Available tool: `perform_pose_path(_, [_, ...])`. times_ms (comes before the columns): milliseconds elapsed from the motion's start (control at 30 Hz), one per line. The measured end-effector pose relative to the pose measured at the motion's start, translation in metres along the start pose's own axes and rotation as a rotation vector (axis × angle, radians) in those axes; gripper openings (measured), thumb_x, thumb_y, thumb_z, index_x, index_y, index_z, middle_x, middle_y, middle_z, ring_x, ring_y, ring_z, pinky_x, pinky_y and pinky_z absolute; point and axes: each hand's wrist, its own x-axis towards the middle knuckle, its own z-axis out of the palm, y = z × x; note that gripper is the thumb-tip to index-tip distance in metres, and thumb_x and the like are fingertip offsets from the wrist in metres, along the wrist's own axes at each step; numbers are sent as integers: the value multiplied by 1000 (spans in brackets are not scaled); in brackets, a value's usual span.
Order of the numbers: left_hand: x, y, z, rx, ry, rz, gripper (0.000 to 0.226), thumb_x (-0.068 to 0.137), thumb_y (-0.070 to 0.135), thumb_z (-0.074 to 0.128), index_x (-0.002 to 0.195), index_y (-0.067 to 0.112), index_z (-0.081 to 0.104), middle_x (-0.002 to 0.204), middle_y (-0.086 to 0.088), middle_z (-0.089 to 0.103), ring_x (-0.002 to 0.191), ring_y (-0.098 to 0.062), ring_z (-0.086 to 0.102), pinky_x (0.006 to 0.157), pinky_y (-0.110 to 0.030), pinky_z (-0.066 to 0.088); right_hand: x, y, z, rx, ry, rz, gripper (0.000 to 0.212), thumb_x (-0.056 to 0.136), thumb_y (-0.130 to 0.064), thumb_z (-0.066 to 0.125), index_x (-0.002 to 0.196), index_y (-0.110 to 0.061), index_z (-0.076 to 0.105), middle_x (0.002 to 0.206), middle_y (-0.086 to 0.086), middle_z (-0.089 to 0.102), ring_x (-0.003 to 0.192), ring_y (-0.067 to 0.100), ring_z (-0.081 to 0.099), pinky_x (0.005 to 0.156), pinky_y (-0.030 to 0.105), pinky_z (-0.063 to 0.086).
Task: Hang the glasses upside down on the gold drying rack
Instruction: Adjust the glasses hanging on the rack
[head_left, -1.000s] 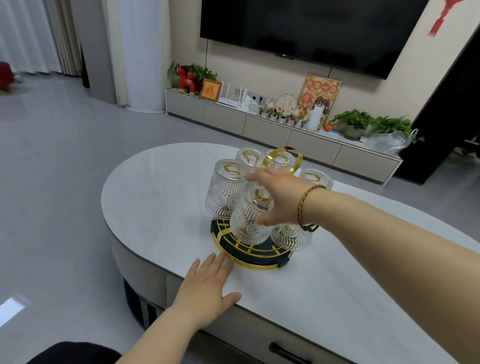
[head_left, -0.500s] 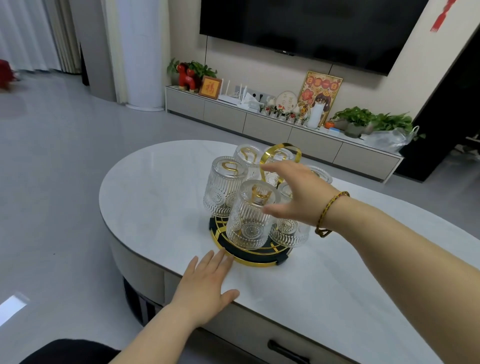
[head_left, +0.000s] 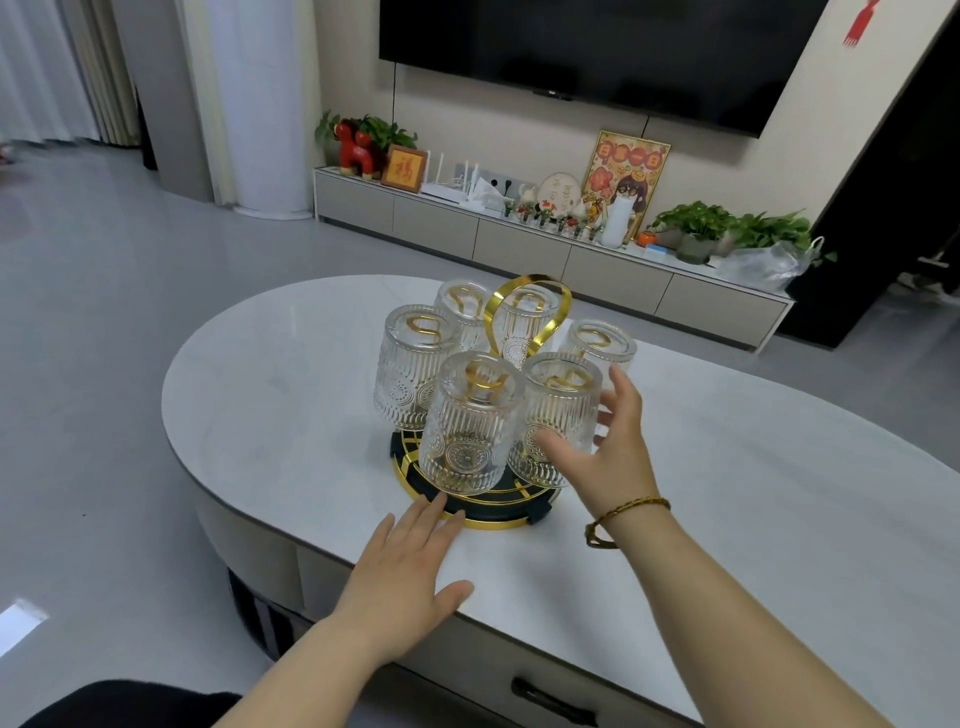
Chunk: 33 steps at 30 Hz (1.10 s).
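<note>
A gold drying rack (head_left: 530, 312) with a looped handle stands on a round dark base with a gold rim (head_left: 493, 512) near the table's middle. Several ribbed clear glasses hang upside down on its prongs; the nearest glass (head_left: 470, 423) is at the front, another glass (head_left: 558, 415) just right of it. My right hand (head_left: 608, 447) is spread open beside the front-right glass, fingers apart, holding nothing. My left hand (head_left: 402, 577) lies flat on the table, fingertips touching the base's front rim.
The white oval table (head_left: 727, 493) has a drawer with a dark handle (head_left: 550, 701) in its front. Behind it are a low TV cabinet (head_left: 519, 244) with ornaments and plants, a wall TV (head_left: 597, 47), and grey floor to the left.
My right hand let go of the front glass, which now hangs on the rack, and drew back down to the right. My left hand stayed flat on the table.
</note>
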Motion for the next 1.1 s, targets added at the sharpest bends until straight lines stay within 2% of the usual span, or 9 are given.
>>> perform_pose_path(33, [1,1,1,2,1,-2,63,96,47,31,145,26,-3,156,0,-14,142,-15,-13,115,-35,-7,2,3,3,18,3,20,93,68,-19,72,137,-22,10,141,9,32,125,24,36,103,37,34])
perform_pose_path(133, [3,1,2,-3,3,-9,64,95,47,32,145,27,-4,156,1,-13,142,-15,-13,115,-35,-7,8,11,10,49,23,33,99,65,-22,74,137,-25,6,145,8,26,131,19,27,97,26,26])
perform_pose_path(267, [3,0,3,5,13,-10,64,95,47,32,145,27,-4,156,1,-13,141,-15,-14,115,-34,-7,10,15,16,93,42,1,97,65,-21,74,136,-27,8,145,5,25,121,6,25,94,23,25])
perform_pose_path(467, [3,-1,4,-15,22,-10,64,95,48,32,145,27,-2,156,1,-12,141,-16,-14,115,-34,-7,9,18,15,114,101,-46,88,63,-17,74,131,-25,19,119,-12,31,112,5,33,93,19,34])
perform_pose_path(567, [3,-1,4,-20,24,-10,64,95,48,33,145,27,-1,156,1,-12,142,-16,-14,115,-35,-6,5,22,10,147,111,-49,87,63,-14,74,129,-25,20,114,-15,32,105,3,38,78,1,36])
perform_pose_path(600, [3,-1,4,-17,23,-9,64,95,48,33,145,27,-2,156,1,-12,142,-16,-14,115,-35,-6,3,23,8,160,101,-45,88,63,-13,75,130,-26,19,114,-15,32,104,2,38,74,-1,36])
perform_pose_path(633, [4,0,4,-14,23,-10,64,95,48,32,145,27,-2,156,1,-12,142,-17,-13,115,-35,-6,2,23,7,169,85,-42,89,63,-13,74,130,-27,18,114,-15,32,104,2,38,75,0,36])
perform_pose_path(767, [3,2,4,-16,29,-17,64,95,47,33,145,26,-2,156,1,-11,142,-16,-13,115,-35,-5,0,19,6,173,30,-40,90,65,-14,73,132,-28,15,110,-20,31,110,6,34,92,22,35])
perform_pose_path(1100, [3,4,5,-26,71,-11,64,95,46,35,145,26,0,156,0,-10,142,-17,-12,115,-35,-4,4,20,5,145,-2,-46,95,65,-17,74,135,-25,10,131,-6,29,117,5,28,98,24,29])
